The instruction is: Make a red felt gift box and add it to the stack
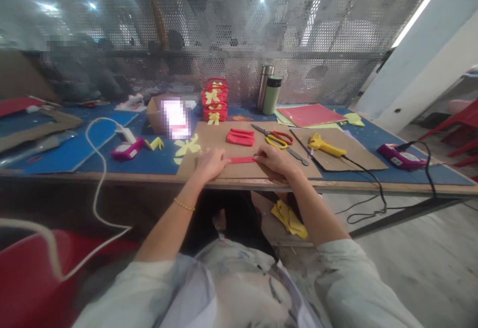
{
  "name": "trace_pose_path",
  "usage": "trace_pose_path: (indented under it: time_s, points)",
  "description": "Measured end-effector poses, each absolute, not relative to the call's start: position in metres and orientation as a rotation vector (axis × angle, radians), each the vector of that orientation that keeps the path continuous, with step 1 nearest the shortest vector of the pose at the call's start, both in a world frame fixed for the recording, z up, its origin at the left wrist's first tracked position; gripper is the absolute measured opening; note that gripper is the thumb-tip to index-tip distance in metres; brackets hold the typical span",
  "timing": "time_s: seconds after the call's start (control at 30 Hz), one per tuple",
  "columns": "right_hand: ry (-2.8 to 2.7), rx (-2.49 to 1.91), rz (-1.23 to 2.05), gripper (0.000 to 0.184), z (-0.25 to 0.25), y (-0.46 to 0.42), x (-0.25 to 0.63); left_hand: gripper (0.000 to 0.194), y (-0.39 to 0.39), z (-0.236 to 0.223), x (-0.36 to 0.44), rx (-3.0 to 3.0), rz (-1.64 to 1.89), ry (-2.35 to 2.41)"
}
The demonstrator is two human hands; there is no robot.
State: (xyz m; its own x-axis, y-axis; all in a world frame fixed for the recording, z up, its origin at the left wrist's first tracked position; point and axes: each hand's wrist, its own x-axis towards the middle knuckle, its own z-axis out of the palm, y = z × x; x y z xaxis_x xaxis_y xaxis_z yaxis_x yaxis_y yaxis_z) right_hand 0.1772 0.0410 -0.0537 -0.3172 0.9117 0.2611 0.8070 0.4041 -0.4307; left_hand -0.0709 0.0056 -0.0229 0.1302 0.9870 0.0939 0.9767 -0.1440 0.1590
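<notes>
A narrow red strip stretches between my two hands, low over a brown cardboard sheet. My left hand pinches its left end, and the fingers of my right hand close on the right end. Just behind the strip lies a folded red piece. Scissors with red and yellow handles rest to its right, blades partly open. Near my right hand is a grey-handled cutter. Yellow cut-out shapes lie beyond my left hand.
Stacked red boxes with yellow bows stand at the back, left of a green flask. A yellow glue gun lies on the right, its black cable hanging over the edge. Purple power sockets and a glowing screen stand leftward.
</notes>
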Motion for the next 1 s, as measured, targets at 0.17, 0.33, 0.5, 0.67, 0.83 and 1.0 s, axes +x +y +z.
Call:
trace_pose_path:
  time_s: [0.17,0.33,0.5,0.67,0.83,1.0]
  points:
    - [-2.217,-1.471,0.302,0.011,-0.051,0.04,0.179,0.031,0.006,-0.023,-0.07,2.326,0.247,2.025]
    - [-2.22,-1.498,0.261,0.01,-0.048,0.037,0.179,0.028,0.004,-0.02,-0.068,2.328,0.229,2.036]
    - [-2.229,-1.494,0.233,0.007,-0.048,0.036,0.179,0.028,0.003,-0.019,-0.068,2.334,0.233,2.032]
    - [-2.232,-1.443,0.21,0.007,-0.054,0.038,0.183,0.028,0.004,-0.019,-0.068,2.323,0.237,2.032]
    - [-2.232,-1.396,-0.034,0.01,-0.062,0.031,0.183,0.028,0.0,-0.017,-0.066,2.329,0.213,2.04]
    - [-2.288,-1.453,-0.252,0.021,-0.059,0.018,0.174,0.025,-0.002,-0.016,-0.065,2.321,0.218,2.049]
